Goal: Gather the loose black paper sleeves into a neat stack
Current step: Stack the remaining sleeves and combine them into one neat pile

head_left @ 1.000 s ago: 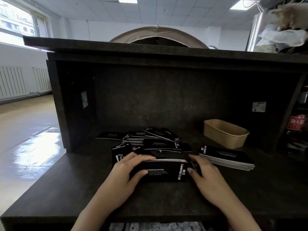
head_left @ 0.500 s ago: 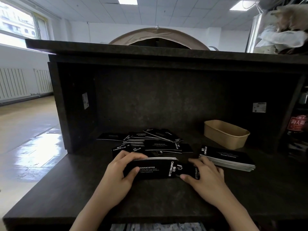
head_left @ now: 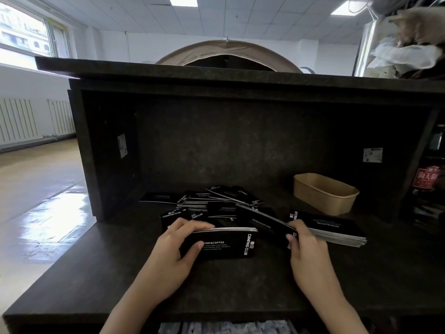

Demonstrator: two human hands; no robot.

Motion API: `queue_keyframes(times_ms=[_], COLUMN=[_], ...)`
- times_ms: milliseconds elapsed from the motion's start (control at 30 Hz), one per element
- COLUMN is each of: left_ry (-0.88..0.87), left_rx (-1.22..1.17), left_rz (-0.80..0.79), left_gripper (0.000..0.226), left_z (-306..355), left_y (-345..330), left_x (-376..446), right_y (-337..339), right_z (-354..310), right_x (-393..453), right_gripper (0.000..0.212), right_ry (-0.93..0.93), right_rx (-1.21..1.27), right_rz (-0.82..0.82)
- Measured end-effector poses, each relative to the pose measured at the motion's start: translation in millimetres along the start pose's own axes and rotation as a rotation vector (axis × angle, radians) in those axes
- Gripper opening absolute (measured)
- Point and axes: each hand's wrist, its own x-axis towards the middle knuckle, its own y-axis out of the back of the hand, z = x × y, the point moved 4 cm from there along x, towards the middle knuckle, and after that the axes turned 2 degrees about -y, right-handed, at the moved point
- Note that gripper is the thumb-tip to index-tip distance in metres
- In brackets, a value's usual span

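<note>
We saw the left hand [head_left: 175, 247] curled round a small upright bundle of black paper sleeves [head_left: 224, 242] printed with white lettering, thumb across its near face and fingers over its top edge, the bundle standing on its long edge on the dark speckled counter [head_left: 101, 273]. The right hand [head_left: 305, 251] pinched a single black paper sleeve [head_left: 267, 219] by its near end, between thumb and fingers, holding it tilted so its far end pointed toward the pile behind. That loose pile of black paper sleeves [head_left: 212, 203] lay scattered at mixed angles just behind the bundle, near the counter's back wall. To the right, just beyond the right hand, a flat stack of black paper sleeves [head_left: 337, 227] rested on the counter, its edges roughly aligned. Behind that stack stood a tan oblong paper tub [head_left: 325, 192], apart from the sleeves. A brown tent [head_left: 228, 55] rose beyond the counter's top shelf.
</note>
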Motion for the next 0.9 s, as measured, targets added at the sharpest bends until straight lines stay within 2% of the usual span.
queue_keyframes(times_ms=[133,200,267,400,500,533,633,667,733,800,833,900], left_ry=[-0.015,-0.024,-0.033,-0.077,-0.131,-0.150,-0.134,-0.118,-0.064,0.066,0.158,0.387], left_rx=[0.018,0.028,0.037,0.077,0.099,0.111,0.121,0.108,0.050,0.055,0.132,0.439], left_rz=[0.006,0.000,-0.029,-0.105,-0.141,-0.150,-0.187,-0.190,-0.124,0.026,0.069,-0.003], left_gripper=[0.051,0.063,0.070,0.070,0.055,0.045,0.027,0.024,0.035,0.047,0.049,0.048], left_z=[2,4,5,12,16,16,18,18,16,4,-5,-17], left_y=[-1,-3,-7,-16,-19,-18,-18,-17,-13,-6,-3,-3], left_x=[-1,-1,-1,0,2,3,4,5,6,6,6,2], right_y=[5,2,-2,-6,-14,-16,-16,-15,-14,-10,-8,-6], right_z=[10,11,4,-20,-27,-27,-29,-31,-29,-22,-18,-11], right_x=[5,6,4,-4,-9,-10,-8,-7,-5,-2,-1,0], right_gripper=[0.022,0.025,0.030,0.026,0.024,0.022,0.034,0.030,0.019,0.019,0.020,0.024], right_ry=[-0.096,-0.154,-0.142,0.044,0.171,0.205,0.303,0.337,0.330,0.241,0.189,0.100], right_rx=[0.255,0.455,0.553,0.564,0.398,0.331,0.185,0.194,0.211,0.232,0.248,0.297], right_rz=[0.013,-0.072,-0.219,-0.478,-0.574,-0.572,-0.445,-0.416,-0.385,-0.340,-0.320,-0.302])
